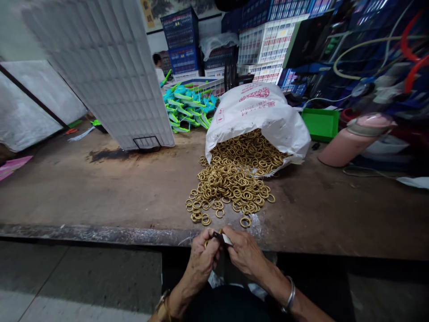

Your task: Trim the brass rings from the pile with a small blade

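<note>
My left hand (203, 256) is closed on a gold-coloured ring (206, 244), with thumb and fingers pinched around it. My right hand (244, 250) grips a small tool (227, 240) that has a white part and a dark end; its exact kind is hard to make out. The dark end meets the ring at the left fingertips, just off the table's front edge. Beyond both hands lies a heap of similar gold rings (231, 185), spilling from the mouth of a white woven sack (254, 105) tipped on its side.
On the wooden table (83, 192), a tall white ribbed panel (127, 80) stands at left. Behind are green and turquoise plastic pieces (187, 107). A pink bottle (355, 138) and a green tray (320, 124) sit at right. Stacked crates (181, 40) and a person (158, 62) are farther back.
</note>
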`<act>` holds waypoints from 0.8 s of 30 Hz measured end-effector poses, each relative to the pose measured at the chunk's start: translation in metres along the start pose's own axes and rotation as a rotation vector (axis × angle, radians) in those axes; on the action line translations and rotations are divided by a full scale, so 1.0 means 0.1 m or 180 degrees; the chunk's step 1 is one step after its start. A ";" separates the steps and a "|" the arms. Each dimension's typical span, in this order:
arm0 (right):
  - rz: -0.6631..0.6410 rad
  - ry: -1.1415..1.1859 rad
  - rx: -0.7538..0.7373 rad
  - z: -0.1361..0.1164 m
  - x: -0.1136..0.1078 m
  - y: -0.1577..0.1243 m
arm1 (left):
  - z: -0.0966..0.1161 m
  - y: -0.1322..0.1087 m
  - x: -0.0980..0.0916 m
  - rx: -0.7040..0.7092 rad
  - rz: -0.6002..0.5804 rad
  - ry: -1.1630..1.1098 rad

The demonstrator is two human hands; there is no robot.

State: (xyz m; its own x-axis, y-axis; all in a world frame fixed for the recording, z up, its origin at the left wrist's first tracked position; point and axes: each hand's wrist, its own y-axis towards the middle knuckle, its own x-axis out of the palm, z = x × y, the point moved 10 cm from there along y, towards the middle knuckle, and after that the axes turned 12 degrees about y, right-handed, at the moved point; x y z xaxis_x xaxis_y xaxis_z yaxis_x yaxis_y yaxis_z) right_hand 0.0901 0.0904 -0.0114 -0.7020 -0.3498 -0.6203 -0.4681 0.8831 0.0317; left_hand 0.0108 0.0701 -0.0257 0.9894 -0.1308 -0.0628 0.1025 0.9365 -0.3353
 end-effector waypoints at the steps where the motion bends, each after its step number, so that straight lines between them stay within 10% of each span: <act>1: -0.0019 -0.0055 -0.0005 0.00 0.01 0.00 | 0.01 0.00 0.00 0.0010 0.0005 -0.0001; 9: -0.0116 -0.0491 0.0201 0.03 0.06 0.01 | -0.06 -0.05 -0.05 0.0000 0.0103 -0.0195; 24: 0.1054 -0.1168 0.0863 0.51 -0.73 -0.12 | -0.12 -0.09 0.12 -0.0458 -0.0376 -0.1578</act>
State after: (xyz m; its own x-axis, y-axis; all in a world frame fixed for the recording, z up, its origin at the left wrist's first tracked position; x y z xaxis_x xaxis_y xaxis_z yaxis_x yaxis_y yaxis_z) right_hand 0.1743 0.1215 -0.0068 -0.5326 0.0485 -0.8450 -0.0660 0.9929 0.0986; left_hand 0.0201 0.0559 -0.0341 0.9053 -0.0307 0.4237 0.2356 0.8661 -0.4409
